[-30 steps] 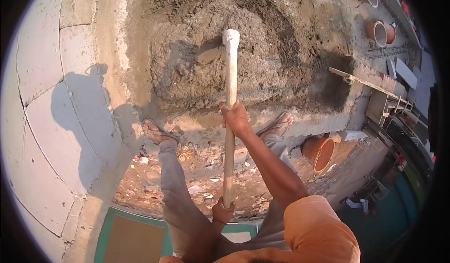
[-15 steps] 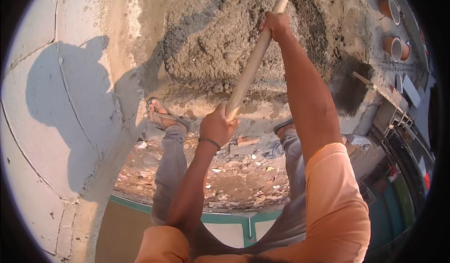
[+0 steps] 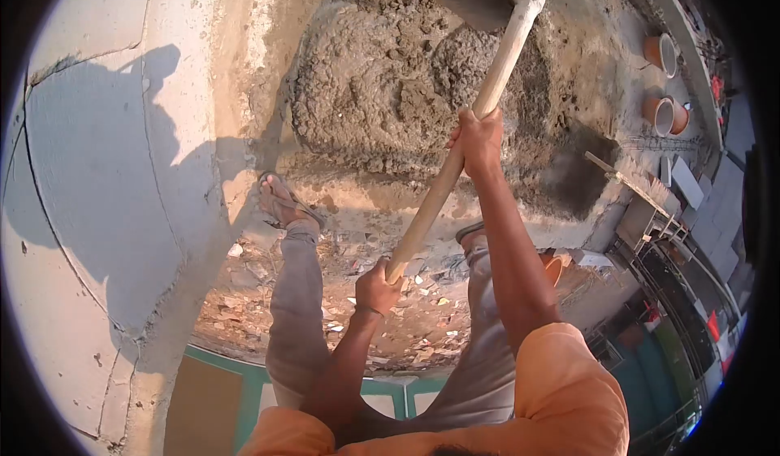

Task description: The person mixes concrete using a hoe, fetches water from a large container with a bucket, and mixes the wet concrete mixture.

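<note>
A hoe (image 3: 436, 201) with a long pale wooden handle slants from lower left to upper right. Its broad metal blade (image 3: 478, 2) lies at the far edge of a heap of wet grey concrete mix (image 3: 361, 86), partly sunk or hidden in it. My left hand (image 3: 379, 288) is wrapped round the handle's near end, a dark band on its wrist. Higher up the shaft, my right hand (image 3: 479, 141) grips it closed, above the heap's near right part.
My sandalled feet (image 3: 284, 201) stand on a ledge along the heap. Behind it drops a strip of rubble (image 3: 244, 301). A concrete wall (image 3: 97, 171) rises at left. Orange-brown pans (image 3: 662, 56) and boards (image 3: 686, 181) lie at right.
Both hands have shifted down and nearer my body, drawing the hoe with them. Its head and blade now show at the top. The view has shifted slightly.
</note>
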{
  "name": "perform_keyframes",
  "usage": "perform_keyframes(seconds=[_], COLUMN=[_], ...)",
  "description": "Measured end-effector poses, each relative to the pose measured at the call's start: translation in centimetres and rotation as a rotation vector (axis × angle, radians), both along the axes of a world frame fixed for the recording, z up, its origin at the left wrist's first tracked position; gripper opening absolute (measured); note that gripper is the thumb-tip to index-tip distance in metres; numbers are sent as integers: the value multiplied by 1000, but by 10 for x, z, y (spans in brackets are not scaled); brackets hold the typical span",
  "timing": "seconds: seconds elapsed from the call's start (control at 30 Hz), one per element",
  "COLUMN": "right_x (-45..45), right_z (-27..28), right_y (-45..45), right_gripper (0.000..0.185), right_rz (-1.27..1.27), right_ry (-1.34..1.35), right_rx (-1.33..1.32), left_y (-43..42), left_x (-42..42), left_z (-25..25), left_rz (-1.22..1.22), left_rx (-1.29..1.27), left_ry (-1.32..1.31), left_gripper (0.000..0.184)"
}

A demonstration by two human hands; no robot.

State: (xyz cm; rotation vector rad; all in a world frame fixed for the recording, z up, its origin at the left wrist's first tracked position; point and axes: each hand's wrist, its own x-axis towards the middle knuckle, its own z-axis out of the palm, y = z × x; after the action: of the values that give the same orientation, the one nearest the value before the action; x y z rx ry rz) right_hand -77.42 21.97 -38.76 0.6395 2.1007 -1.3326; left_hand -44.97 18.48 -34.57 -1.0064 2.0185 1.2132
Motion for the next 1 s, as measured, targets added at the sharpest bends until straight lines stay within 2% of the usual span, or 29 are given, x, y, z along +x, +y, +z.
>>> perform_keyframes(seconds=[0.07, 0.13, 0.23, 0.3, 0.33, 0.4, 0.43, 0.47, 0.57, 0.6, 0.7, 0.8, 0.9, 0.93, 0.97, 1.0], right_x=[-74, -133, -147, -113, -96, -63, -45, -21, 63, 86, 141, 101, -2, -36, -69, -103], right_z=[-19, -69, -136, -162, -161, -151, -103, -136, -85, -59, -31, 8, 2, -16, -36, -53], right_y=[-35, -63, -110, -139, -150, -139, -122, -102, -32, -13, 44, 76, 93, 102, 108, 113], right_gripper=[26, 28, 33, 37, 40, 45, 47, 51, 34, 33, 30, 27, 27, 26, 26, 27], right_rz=[10, 63, 177, 277, 311, 356, 354, 363, 201, 155, 66, -29, -91, -90, -166, -156], right_ry=[86, 145, 74, 102, 151, -57, -233, -255, -361, -394, -336, -307, -136, -26, 107, 140], right_rx=[46, -131, -30, 128, 264, 238, 98, 108, 2, -15, -29, -17, -31, -46, -140, -106], left_y=[-42, -90, -125, -115, -103, -74, -63, -50, 11, 30, 85, 95, 72, 63, 51, 38], left_x=[-80, -139, -143, -109, -89, -66, -62, -57, 11, 34, 100, 76, -7, -46, -93, -137], left_z=[-37, -57, -58, -50, -39, -6, 19, 43, 68, 74, 91, 79, 14, -5, -19, -31], left_rz=[-18, -50, -48, 135, 231, 396, 330, 271, 127, 86, 14, -95, -146, -117, -173, -207], left_rx=[14, -46, -45, 69, 129, 205, 162, 108, 57, 75, 135, 127, 53, 41, 83, 96], left_ry=[-22, 79, 22, 88, 125, -120, -137, -149, -304, -388, -401, -316, -55, 51, -14, 13], left_gripper=[34, 39, 41, 41, 41, 39, 39, 40, 38, 36, 35, 35, 35, 35, 37, 39])
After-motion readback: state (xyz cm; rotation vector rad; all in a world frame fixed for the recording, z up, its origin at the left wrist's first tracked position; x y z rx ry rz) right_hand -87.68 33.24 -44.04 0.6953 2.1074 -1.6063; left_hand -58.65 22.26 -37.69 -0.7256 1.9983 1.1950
